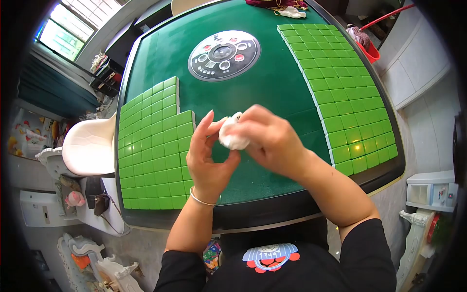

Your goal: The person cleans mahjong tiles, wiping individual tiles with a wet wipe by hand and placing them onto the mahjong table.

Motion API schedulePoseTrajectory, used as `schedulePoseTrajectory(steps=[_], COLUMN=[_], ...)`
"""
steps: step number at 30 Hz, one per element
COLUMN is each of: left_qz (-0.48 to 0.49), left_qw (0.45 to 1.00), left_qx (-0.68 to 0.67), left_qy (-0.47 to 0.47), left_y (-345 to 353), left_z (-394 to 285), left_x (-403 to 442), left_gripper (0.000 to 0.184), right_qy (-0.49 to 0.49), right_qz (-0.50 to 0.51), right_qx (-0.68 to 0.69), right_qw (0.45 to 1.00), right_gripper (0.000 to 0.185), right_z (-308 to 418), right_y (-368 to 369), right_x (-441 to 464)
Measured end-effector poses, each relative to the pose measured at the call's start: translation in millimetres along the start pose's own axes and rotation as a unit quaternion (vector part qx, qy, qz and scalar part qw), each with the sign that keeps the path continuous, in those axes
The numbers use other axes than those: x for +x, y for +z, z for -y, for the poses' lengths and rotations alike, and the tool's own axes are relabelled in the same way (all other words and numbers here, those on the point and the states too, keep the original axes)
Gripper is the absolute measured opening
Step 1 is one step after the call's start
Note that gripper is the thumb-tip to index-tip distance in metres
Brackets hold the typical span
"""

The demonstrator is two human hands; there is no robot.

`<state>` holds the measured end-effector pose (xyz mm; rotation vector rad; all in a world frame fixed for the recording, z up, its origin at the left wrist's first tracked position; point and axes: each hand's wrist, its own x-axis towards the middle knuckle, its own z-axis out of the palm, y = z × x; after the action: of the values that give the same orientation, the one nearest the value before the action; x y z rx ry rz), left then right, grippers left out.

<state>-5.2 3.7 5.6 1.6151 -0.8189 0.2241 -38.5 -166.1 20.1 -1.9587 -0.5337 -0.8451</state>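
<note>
Over the near middle of the green table, my two hands meet at a crumpled white tissue or cloth [234, 139]. My right hand [275, 141] pinches this wad, its fingers slightly blurred. At the top of the wad, a small mahjong tile [237, 116] shows a pale face with a dark mark; the rest of it is covered. My left hand [209, 153] is closed on the tile from the left, with its thumb below and one finger pointing up. Green-backed mahjong tiles [155, 151] lie in rows left of my left hand.
A larger block of green-backed tiles [348, 92] lines the table's right side. The round control panel [224, 55] sits mid-table. At the far edge lie a dark red bag [272, 4] and a white crumpled item [292, 12]. A white chair [90, 146] stands left.
</note>
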Motion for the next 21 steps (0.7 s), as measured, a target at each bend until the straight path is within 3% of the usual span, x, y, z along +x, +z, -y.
schedulePoseTrajectory(steps=[2, 3, 5, 6, 8, 12, 16, 19, 21], left_qz=[-0.017, -0.025, -0.031, -0.028, -0.014, -0.003, 0.013, 0.014, 0.026], left_qw=[0.998, 0.996, 0.963, 0.935, 0.873, 0.786, 0.768, 0.755, 0.761], left_qx=[-0.054, -0.083, -0.232, -0.295, -0.398, -0.514, -0.532, -0.559, -0.555], left_qy=[-0.015, -0.021, -0.136, -0.194, -0.282, -0.343, -0.356, -0.342, -0.335], left_y=[3, 6, 7, 6, 5, 3, 0, -4, -6], left_z=[-3, -4, -7, -12, -7, -1, 5, 5, 2], left_x=[0, 1, 3, 4, 5, 4, 3, 3, 3], left_gripper=[0.070, 0.068, 0.053, 0.049, 0.042, 0.048, 0.047, 0.046, 0.047], right_qy=[0.082, 0.141, 0.256, 0.269, 0.254, 0.206, 0.171, 0.014, 0.050], right_qz=[-0.026, -0.027, -0.033, -0.045, -0.043, -0.019, -0.014, 0.010, -0.006], right_qx=[-0.035, 0.020, 0.127, 0.194, 0.196, 0.124, 0.156, 0.100, 0.069], right_qw=[0.996, 0.989, 0.958, 0.942, 0.946, 0.971, 0.973, 0.995, 0.996], right_gripper=[0.013, 0.011, 0.010, 0.013, 0.013, 0.011, 0.009, 0.012, 0.015], right_z=[-5, -13, -29, -23, -11, -9, -4, -2, -7], right_y=[-10, -12, -12, -12, -8, -1, -7, -2, -5], right_x=[3, 3, -1, 2, 3, -1, 1, 0, 1])
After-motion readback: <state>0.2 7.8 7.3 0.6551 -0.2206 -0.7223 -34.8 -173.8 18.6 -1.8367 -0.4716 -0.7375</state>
